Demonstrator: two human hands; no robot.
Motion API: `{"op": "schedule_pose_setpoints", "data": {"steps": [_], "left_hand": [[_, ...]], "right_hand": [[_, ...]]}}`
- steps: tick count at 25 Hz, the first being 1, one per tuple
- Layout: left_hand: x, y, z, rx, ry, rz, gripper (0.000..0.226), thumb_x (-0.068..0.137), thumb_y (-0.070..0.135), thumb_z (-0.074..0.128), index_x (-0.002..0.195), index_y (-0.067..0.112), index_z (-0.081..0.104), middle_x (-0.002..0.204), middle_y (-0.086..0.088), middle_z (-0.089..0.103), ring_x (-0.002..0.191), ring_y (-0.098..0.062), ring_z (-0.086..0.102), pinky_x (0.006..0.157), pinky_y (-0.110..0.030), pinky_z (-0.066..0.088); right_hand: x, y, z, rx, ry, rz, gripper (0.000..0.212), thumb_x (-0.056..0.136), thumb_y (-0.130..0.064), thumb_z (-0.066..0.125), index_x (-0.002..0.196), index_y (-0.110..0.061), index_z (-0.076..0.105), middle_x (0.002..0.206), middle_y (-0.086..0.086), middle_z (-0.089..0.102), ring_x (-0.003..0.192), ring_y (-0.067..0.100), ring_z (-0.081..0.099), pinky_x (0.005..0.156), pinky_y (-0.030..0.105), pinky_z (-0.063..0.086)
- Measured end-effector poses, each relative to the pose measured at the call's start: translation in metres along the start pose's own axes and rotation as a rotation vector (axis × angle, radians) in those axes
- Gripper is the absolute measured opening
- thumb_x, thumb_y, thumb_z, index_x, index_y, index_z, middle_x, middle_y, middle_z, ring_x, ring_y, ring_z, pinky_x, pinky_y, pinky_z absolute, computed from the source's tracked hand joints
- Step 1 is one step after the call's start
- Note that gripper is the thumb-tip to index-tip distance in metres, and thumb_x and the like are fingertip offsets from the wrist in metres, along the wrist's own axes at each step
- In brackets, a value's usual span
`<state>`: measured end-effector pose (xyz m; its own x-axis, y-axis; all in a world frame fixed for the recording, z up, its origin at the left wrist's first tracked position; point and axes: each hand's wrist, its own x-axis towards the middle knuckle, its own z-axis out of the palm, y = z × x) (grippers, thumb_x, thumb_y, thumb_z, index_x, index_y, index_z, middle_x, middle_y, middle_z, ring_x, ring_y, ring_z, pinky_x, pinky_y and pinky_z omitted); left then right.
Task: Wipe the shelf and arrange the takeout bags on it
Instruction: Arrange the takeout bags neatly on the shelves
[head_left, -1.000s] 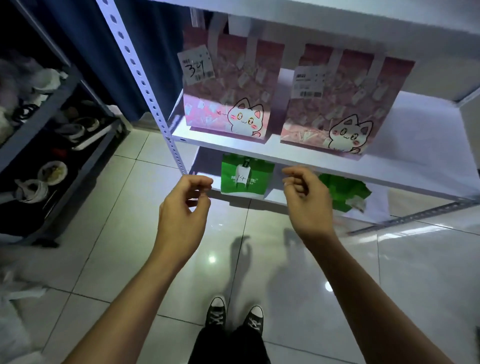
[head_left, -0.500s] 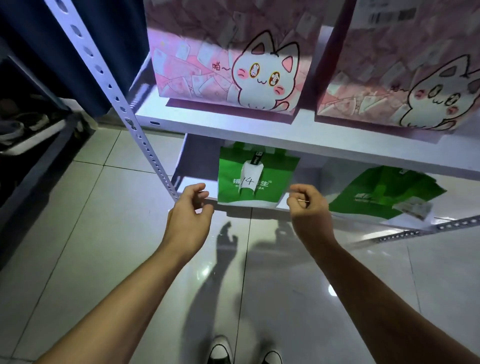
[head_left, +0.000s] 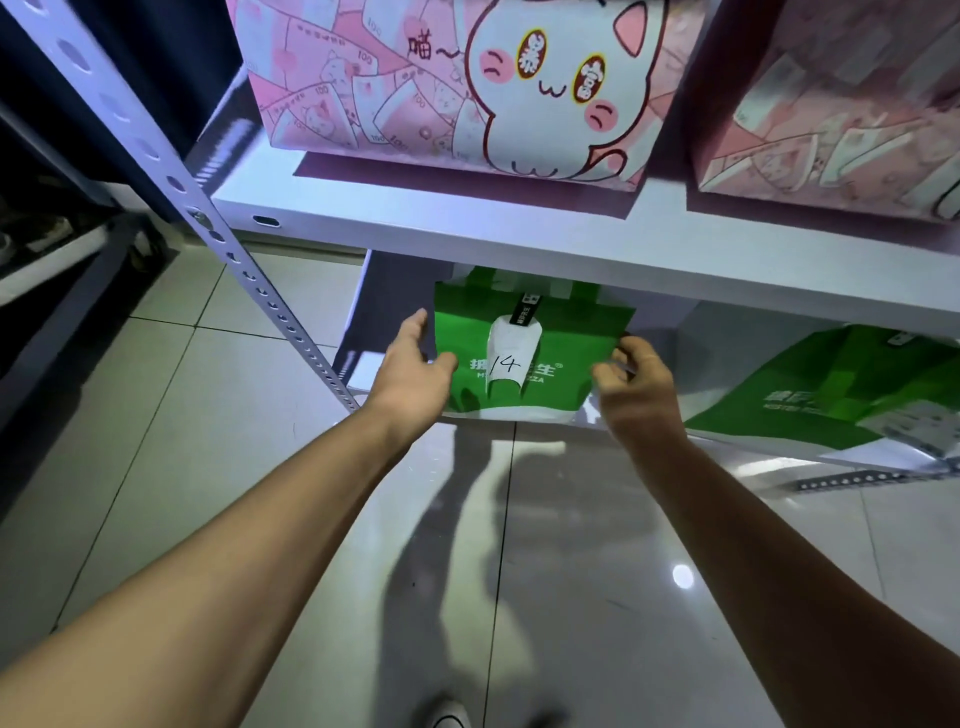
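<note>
A green takeout bag (head_left: 561, 338) with a white slip marked 14 stands upright on the bottom shelf (head_left: 358, 371). My left hand (head_left: 415, 371) is open at the bag's left side, thumb against its front. My right hand (head_left: 636, 384) is at the bag's right edge with fingers curled and apart, holding nothing. A second green bag (head_left: 841, 384) lies tipped over on the same shelf to the right. Two pink cat-print bags (head_left: 441, 83) (head_left: 841, 98) stand side by side on the white shelf (head_left: 467, 228) above.
A perforated grey upright post (head_left: 171, 182) runs diagonally at the shelf's left front corner. A dark rack (head_left: 47, 249) stands at the far left. Glossy grey floor tiles (head_left: 260, 467) spread below, and the tip of my shoe (head_left: 447, 714) shows at the bottom.
I have bent lower and closer to the shelves. Both hands moved forward from in front of the bottom shelf to either side of the green bag marked 14, and their fingers opened.
</note>
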<state>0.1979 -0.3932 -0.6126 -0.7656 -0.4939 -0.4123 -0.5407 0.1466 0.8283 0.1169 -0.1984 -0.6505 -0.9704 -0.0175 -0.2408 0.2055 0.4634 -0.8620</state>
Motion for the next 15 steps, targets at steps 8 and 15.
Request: {"op": "schedule_pose_setpoints", "data": {"steps": [8,15], "left_hand": [[-0.001,-0.019,0.013,-0.055,0.096,0.048,0.028,0.089,0.0,0.06,0.106,0.021,0.061,0.098,0.006,0.066,0.081,-0.027,0.067,0.075,-0.036,0.054],[-0.039,-0.027,0.013,0.026,0.206,0.046,0.016,0.091,0.008,0.062,0.092,0.019,0.073,0.079,0.004,0.07,0.07,-0.017,0.062,0.072,-0.027,0.049]], "right_hand": [[-0.022,0.017,-0.008,-0.127,0.133,-0.04,0.023,0.09,-0.012,0.069,0.072,-0.018,0.056,0.063,-0.004,0.055,0.064,0.019,0.051,0.053,0.019,0.033],[-0.059,0.014,-0.03,-0.166,0.075,-0.017,0.019,0.094,-0.009,0.061,0.08,-0.021,0.064,0.069,-0.011,0.063,0.065,0.0,0.055,0.053,0.011,0.036]]}}
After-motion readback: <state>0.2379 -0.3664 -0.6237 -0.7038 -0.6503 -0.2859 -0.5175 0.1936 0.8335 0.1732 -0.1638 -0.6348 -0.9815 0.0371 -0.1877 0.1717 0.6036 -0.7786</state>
